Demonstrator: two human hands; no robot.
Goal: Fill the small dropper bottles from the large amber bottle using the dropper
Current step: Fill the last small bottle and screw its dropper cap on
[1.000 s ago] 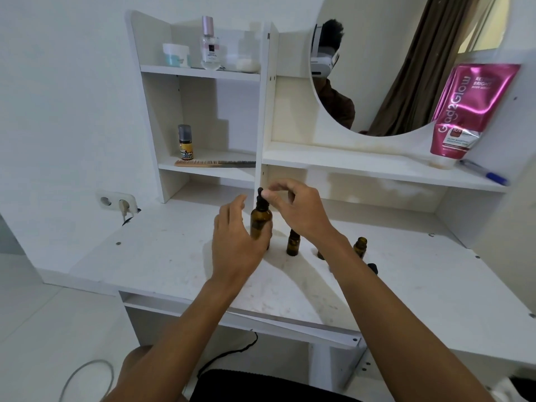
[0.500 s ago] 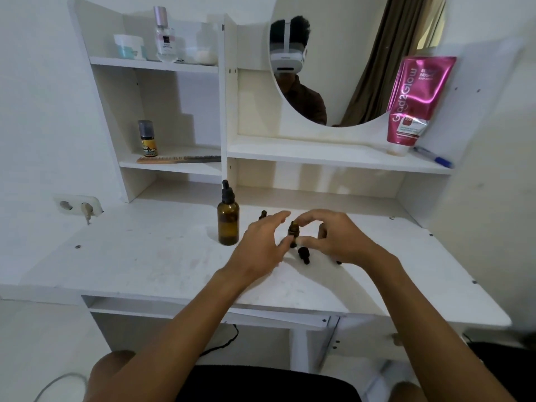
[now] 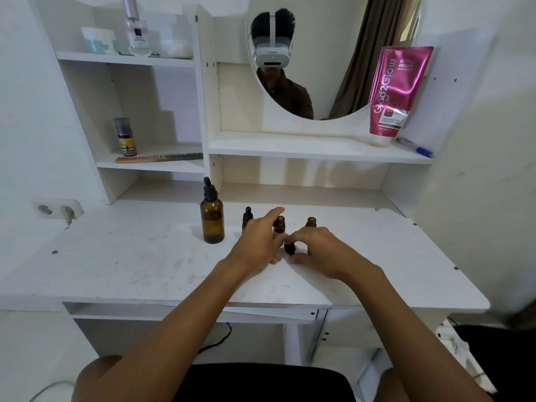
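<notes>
The large amber bottle (image 3: pixel 212 220) stands upright on the white desk (image 3: pixel 130 265) with its black dropper cap on. To its right stands a small bottle with a black dropper cap (image 3: pixel 247 216), then two small amber bottles without caps (image 3: pixel 280 224) (image 3: pixel 311 221). My left hand (image 3: pixel 256 242) wraps around the lower part of the middle small bottle, index finger stretched past its neck. My right hand (image 3: pixel 322 250) pinches a small black dropper cap (image 3: pixel 289 247) between thumb and index finger, low over the desk just in front of that bottle.
Shelves above the desk hold a pink tube (image 3: pixel 397 91), a blue pen (image 3: pixel 414 147), a comb (image 3: pixel 158 157), a small spray can (image 3: pixel 126 137) and jars. A round mirror (image 3: pixel 324 53) hangs behind. A wall socket (image 3: pixel 56 210) sits at the left.
Both hands left the large amber bottle, which now stands alone, and moved right to the small bottles. The right hand has brought the black cap lower, close to the desk.
</notes>
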